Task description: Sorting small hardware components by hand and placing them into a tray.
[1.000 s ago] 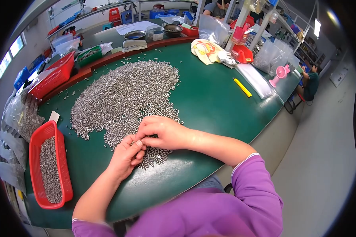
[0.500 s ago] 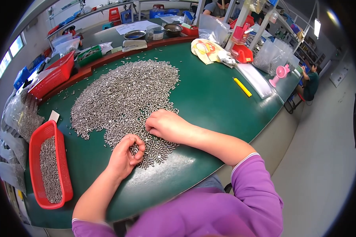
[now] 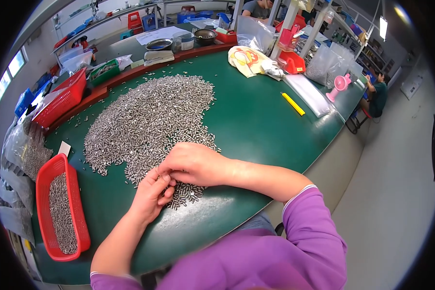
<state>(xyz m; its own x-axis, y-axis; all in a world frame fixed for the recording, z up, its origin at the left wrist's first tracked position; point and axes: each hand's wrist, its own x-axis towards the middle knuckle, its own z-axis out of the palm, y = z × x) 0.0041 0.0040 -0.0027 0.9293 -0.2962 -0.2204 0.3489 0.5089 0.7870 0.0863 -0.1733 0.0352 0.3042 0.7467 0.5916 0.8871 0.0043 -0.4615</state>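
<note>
Meeting over one metal-piece pile [image 3: 150, 116] — two hands [image 3: 151, 194] [image 3: 195, 164], grip unclear

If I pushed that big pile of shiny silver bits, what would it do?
The pile of silver bits would probably spread apart, not move as one lump, since the bits lie loose along its ragged edge. Single bits might roll, as they look short and rod-shaped. They're likely stiff and maybe slippery, given their metallic shine.
</note>
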